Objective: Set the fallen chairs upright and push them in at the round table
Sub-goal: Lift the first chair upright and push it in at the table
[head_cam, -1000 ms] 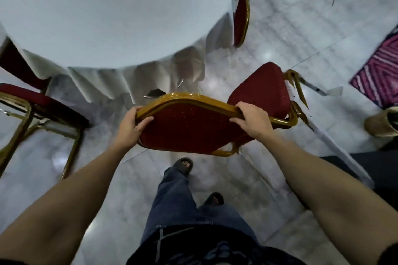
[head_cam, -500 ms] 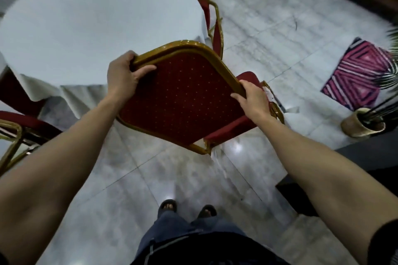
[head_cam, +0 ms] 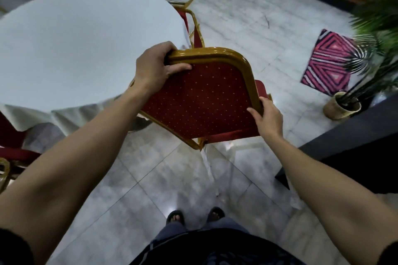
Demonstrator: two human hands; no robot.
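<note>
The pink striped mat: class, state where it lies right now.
In the head view the pink striped mat lies flat on the marble floor at far right, just beyond the potted palm, well clear of the round table.

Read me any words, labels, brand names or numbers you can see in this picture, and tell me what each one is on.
No readable text anywhere.
Chair: only a gold dot pattern on the red fabric, no label in view.
Mat: pink, black and white stripes, no lettering.
Tablecloth: plain white.
Plant pot: no marking to be made out.
</note>
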